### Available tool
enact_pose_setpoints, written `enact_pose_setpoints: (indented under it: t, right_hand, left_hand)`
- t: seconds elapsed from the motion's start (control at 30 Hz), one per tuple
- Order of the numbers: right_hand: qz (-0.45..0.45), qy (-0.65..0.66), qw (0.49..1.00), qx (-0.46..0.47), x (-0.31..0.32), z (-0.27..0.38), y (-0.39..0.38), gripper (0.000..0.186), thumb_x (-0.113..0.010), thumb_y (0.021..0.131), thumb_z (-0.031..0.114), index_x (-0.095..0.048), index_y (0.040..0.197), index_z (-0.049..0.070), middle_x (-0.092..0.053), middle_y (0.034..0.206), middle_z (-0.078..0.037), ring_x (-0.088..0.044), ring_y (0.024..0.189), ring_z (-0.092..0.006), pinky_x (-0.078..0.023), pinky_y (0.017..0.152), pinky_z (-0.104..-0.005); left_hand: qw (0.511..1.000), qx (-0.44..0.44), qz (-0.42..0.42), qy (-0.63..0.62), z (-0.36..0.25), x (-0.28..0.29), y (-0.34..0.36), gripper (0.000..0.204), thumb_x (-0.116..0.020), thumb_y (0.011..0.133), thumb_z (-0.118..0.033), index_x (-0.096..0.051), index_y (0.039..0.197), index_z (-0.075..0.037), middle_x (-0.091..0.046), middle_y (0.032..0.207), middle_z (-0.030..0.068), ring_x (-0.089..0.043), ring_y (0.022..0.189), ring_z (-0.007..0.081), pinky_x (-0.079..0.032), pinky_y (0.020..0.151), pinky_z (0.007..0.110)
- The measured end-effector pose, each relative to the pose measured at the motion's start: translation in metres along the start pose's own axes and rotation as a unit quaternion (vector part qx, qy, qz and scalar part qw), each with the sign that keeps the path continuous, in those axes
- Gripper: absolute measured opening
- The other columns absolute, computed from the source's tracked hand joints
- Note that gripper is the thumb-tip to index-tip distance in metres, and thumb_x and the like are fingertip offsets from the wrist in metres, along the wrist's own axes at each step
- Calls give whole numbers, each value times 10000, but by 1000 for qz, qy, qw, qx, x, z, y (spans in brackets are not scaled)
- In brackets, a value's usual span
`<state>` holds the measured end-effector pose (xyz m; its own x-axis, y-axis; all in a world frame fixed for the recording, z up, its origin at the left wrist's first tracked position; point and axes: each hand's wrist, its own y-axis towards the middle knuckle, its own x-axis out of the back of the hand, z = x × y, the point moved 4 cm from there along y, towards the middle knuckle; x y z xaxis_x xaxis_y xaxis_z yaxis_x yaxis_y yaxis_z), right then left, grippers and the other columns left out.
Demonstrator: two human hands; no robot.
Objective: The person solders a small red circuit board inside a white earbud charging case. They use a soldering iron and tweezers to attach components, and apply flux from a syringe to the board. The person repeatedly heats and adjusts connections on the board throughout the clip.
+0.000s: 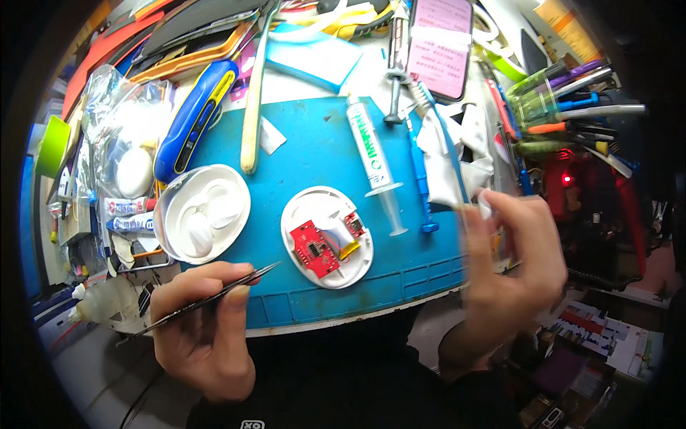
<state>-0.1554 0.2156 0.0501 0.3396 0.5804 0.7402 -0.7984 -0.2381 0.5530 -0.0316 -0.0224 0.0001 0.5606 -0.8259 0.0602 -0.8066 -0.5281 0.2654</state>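
Observation:
My left hand grips dark metal tweezers, their tip pointing right toward an opened white oval case half on the blue work mat. Inside that half lie a red circuit board, a smaller red board and a yellow part. My right hand is raised at the mat's right edge, blurred, pinching a thin pale stick-like object between fingers and thumb. The other white case half, with moulded cavities, sits to the left.
A syringe and a blue thin tool lie on the mat beside white cloth. A blue-yellow device, a wooden stick, a phone, plastic bags and a rack of pens and screwdrivers crowd the edges.

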Motion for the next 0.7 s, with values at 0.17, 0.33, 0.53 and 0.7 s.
enact_pose_setpoints:
  t: [0.17,0.33,0.53,0.7]
  right_hand:
    - [91,-94,984,124,-51,31,17,278,-889,746,114,-686,897,-1,-579,872,-108,-568,823,-299,-453,693,-395]
    - [31,-34,998,38,-36,21,17,205,-804,773,77,-658,899,10,-578,865,-79,-576,739,-212,-466,651,-355]
    - [48,359,932,29,15,-20,21,415,-651,928,203,-544,1212,-80,-543,1133,-222,-610,760,-179,-493,488,-251]
    - [65,505,860,21,29,-35,0,450,-647,973,244,-518,1270,-69,-576,1106,-231,-636,744,-200,-525,513,-265]
  left_hand:
    - [1000,-9,5,2,3,3,0,288,-669,938,120,-516,1169,41,-703,1082,271,-723,951,255,-595,889,339]
    - [1000,-16,7,-5,5,4,0,294,-688,937,98,-511,1161,31,-715,1062,272,-728,920,249,-598,867,330]
    - [999,-34,26,15,6,5,2,330,-727,919,74,-512,1163,14,-728,1036,270,-732,884,248,-599,831,322]
    - [998,-35,44,40,3,4,4,340,-735,913,69,-503,1152,1,-732,1005,265,-738,872,262,-603,818,330]
